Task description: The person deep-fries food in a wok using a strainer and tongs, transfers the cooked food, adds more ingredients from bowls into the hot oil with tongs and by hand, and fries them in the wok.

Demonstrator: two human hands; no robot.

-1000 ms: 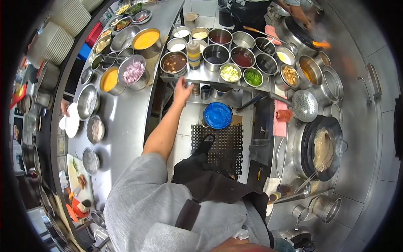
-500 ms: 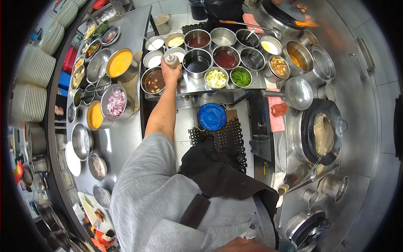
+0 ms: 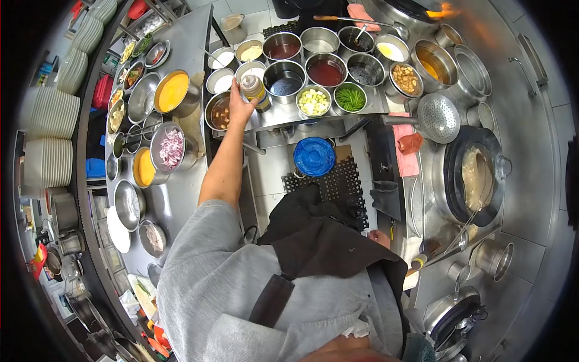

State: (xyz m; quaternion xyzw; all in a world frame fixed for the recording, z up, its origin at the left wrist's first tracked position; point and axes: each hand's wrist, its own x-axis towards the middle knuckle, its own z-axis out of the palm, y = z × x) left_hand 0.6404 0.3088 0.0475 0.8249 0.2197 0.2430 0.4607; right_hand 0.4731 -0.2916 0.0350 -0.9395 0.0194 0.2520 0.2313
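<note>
My left hand (image 3: 243, 110) is at the front left of the pot shelf, its thumb and fingers around the left side of a squeeze bottle (image 3: 258, 95) with a yellow label. A pot of brown sauce (image 3: 218, 113) is just left of that hand, and a pot of dark liquid (image 3: 284, 81) sits to the bottle's right. My right hand (image 3: 379, 238) shows only in part, past the edge of the black apron (image 3: 325, 241); its fingers are too small and hidden to read.
Bowls of cut greens (image 3: 350, 98) and pale cubes (image 3: 313, 102) stand at the shelf's front. On the right are a perforated ladle (image 3: 439, 118) and a wok (image 3: 479, 181). The left counter (image 3: 181, 193) holds a bowl of sliced onion (image 3: 170, 149). A blue-topped container (image 3: 314, 157) is on the floor.
My left hand has gone from reaching below the shelf to the bottle. The bottle shows more of its side than half a second ago. My right hand has come into view.
</note>
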